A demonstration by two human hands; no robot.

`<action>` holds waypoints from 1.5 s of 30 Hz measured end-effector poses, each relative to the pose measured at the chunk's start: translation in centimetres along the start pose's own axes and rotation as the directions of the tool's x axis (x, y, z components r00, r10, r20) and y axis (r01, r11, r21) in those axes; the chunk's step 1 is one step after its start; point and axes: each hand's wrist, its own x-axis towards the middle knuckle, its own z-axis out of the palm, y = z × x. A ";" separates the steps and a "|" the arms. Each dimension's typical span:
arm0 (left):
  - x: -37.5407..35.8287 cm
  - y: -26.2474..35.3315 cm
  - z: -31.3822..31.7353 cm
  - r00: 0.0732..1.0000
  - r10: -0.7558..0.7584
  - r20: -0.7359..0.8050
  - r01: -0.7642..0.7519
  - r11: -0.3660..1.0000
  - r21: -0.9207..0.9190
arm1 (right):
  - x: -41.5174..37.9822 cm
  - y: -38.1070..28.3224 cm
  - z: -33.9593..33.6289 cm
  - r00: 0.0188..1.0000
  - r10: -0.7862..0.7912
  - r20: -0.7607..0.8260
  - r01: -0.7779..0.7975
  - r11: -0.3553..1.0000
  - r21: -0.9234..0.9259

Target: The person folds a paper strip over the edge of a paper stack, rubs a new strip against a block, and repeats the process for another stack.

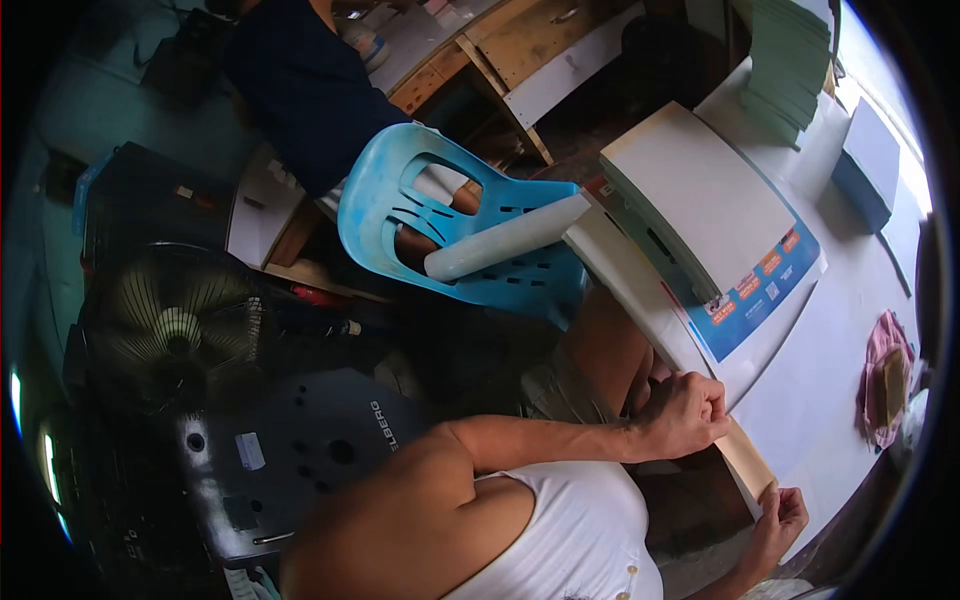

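My left hand is closed at the upper end of a narrow cream-coloured paper strip along the near edge of the white table. My right hand pinches the strip's lower end between thumb and fingers. Between the two hands the strip lies roughly straight, its ends partly covered by my fingers. Beyond my left hand a thick stack of white-topped sheets rests on a blue printed sheet.
A light-blue plastic chair bears a whitish roll. A pink cloth, a grey box and piled pale-green sheets lie on the table. Behind are a fan, a dark machine and a person.
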 end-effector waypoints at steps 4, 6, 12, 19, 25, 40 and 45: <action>0.3 -0.2 -0.3 0.987 0.159 -0.016 -0.152 0.964 0.219 | 0.4 0.1 -0.4 0.998 0.001 -0.055 -0.009 0.991 -0.136; 0.4 0.1 -0.8 0.994 0.100 0.051 -0.108 0.976 0.189 | 0.4 -0.5 -0.8 0.998 -0.012 -0.065 -0.002 0.977 -0.215; 0.2 -1.0 -2.0 0.944 0.328 -0.023 -0.313 0.918 0.245 | 3.3 4.8 -2.9 0.966 -0.231 -0.119 0.190 0.939 -0.287; 1.5 1.4 -3.0 0.631 0.772 0.084 -0.748 0.576 0.330 | 1.2 -1.8 -0.9 0.960 -0.258 -0.112 0.196 0.900 -0.390; 7.7 -0.3 1.2 0.584 0.717 0.380 -0.810 0.544 0.220 | 2.9 -4.5 1.8 0.849 -0.508 0.143 0.506 0.706 -0.495; 11.0 -4.6 3.2 0.651 0.590 0.478 -0.658 0.752 -0.033 | 2.7 -3.8 1.9 0.874 -0.460 0.157 0.480 0.868 -0.129; 8.0 1.2 -1.0 0.546 0.649 0.530 -0.836 0.464 0.293 | 2.2 -6.9 1.9 0.881 -0.452 0.140 0.466 0.781 -0.415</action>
